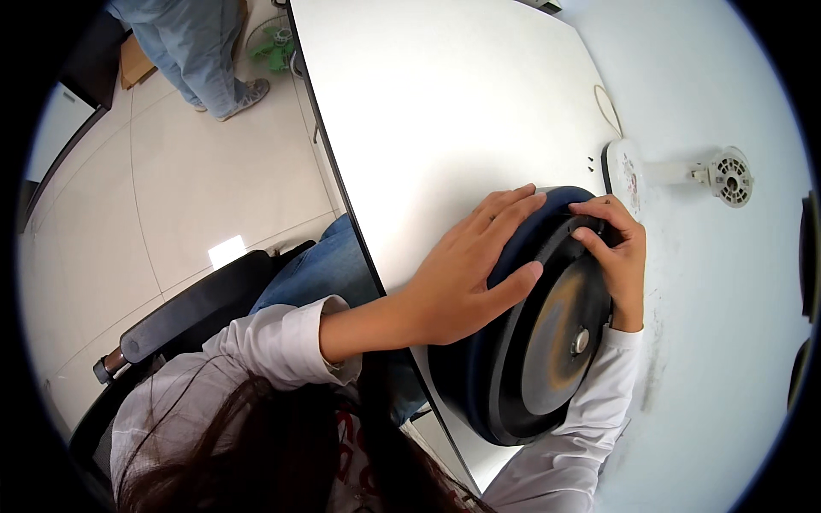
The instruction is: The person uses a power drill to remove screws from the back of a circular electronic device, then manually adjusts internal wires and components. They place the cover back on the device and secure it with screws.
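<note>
A round, drum-shaped thing point(547, 376) with a dark blue outer side and a black ringed face stands tilted on the white table close in front of me. In the middle of its face is a grey disc with a shiny metal knob or bolt point(581, 340). My left hand point(470, 274) lies along the blue side, fingers stretched out and thumb spread over the rim. Around the far edge curl the fingers of my right hand point(617, 252), its thumb pressing near the black ring. Whether something small sits under that thumb I cannot tell.
Beyond my right hand a white stand point(676, 173) with a slotted round head is by the pale wall. Two small dark pieces point(590, 164) lie on the white table point(445, 94) near its base, with a loose cord point(605, 111) behind. Someone's legs point(192, 60) and a green fan point(278, 49) are at far left.
</note>
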`<state>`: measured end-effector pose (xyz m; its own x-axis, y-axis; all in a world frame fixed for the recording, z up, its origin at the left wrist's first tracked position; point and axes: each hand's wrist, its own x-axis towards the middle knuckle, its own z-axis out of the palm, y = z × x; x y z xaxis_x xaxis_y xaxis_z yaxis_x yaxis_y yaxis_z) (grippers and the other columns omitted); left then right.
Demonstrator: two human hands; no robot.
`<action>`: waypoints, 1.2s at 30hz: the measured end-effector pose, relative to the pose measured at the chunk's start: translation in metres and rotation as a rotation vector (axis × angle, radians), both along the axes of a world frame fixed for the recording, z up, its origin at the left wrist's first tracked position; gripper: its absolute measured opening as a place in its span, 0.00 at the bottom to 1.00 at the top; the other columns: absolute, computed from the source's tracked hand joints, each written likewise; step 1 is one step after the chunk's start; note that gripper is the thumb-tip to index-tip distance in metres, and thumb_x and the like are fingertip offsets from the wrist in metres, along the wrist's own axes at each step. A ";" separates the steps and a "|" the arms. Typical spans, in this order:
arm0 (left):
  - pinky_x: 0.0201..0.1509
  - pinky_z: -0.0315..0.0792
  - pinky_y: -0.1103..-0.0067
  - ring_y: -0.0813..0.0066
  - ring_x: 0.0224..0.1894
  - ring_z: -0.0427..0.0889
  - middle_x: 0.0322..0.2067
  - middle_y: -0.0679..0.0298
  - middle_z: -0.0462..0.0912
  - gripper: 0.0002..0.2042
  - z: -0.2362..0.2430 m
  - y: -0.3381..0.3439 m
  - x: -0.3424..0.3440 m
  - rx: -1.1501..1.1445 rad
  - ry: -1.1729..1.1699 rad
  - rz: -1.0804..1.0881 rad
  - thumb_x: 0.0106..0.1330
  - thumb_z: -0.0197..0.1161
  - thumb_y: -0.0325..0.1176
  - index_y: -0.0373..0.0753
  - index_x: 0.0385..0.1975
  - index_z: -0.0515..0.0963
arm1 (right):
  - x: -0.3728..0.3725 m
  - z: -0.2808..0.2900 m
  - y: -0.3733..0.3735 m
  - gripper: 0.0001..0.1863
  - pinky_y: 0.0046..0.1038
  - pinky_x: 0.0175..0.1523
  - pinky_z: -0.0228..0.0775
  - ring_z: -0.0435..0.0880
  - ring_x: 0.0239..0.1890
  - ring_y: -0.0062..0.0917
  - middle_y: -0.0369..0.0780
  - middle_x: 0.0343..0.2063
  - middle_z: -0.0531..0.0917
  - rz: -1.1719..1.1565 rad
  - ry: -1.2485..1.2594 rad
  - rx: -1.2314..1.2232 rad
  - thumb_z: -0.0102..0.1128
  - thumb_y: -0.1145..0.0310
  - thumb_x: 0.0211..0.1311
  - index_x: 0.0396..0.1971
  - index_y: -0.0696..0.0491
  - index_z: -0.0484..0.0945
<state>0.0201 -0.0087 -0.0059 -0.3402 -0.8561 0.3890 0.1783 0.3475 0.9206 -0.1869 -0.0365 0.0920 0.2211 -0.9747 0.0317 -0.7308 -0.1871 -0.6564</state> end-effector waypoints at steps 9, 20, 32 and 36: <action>0.65 0.57 0.65 0.49 0.63 0.61 0.61 0.47 0.59 0.31 0.003 -0.001 0.002 -0.010 0.008 -0.005 0.58 0.56 0.36 0.33 0.62 0.57 | 0.015 -0.012 0.012 0.12 0.23 0.39 0.71 0.80 0.34 0.27 0.39 0.31 0.82 0.065 0.281 -0.348 0.68 0.79 0.43 0.32 0.58 0.82; 0.66 0.56 0.65 0.48 0.64 0.59 0.61 0.47 0.58 0.34 0.010 -0.003 0.005 0.043 -0.024 -0.069 0.53 0.59 0.31 0.34 0.62 0.56 | 0.011 -0.014 0.008 0.11 0.22 0.37 0.72 0.81 0.31 0.25 0.38 0.29 0.82 -0.024 0.209 -0.378 0.70 0.80 0.40 0.28 0.58 0.81; 0.69 0.50 0.70 0.59 0.66 0.56 0.63 0.53 0.57 0.36 0.015 -0.006 0.004 0.129 -0.022 -0.135 0.51 0.58 0.28 0.36 0.64 0.55 | 0.014 -0.011 0.012 0.13 0.26 0.37 0.72 0.79 0.34 0.30 0.37 0.31 0.80 0.160 0.453 -0.569 0.68 0.76 0.39 0.31 0.53 0.81; 0.68 0.52 0.70 0.60 0.66 0.58 0.63 0.53 0.57 0.36 0.017 -0.007 0.005 0.146 -0.032 -0.144 0.52 0.58 0.29 0.36 0.64 0.55 | 0.008 -0.018 0.006 0.14 0.26 0.37 0.72 0.79 0.33 0.30 0.37 0.32 0.80 0.145 0.368 -0.523 0.69 0.76 0.40 0.31 0.54 0.81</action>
<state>0.0256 -0.0153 0.0112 -0.4735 -0.8440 0.2519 0.1867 0.1833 0.9652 -0.1788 -0.0300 0.0740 0.4364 -0.8105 0.3907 -0.8337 -0.5276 -0.1633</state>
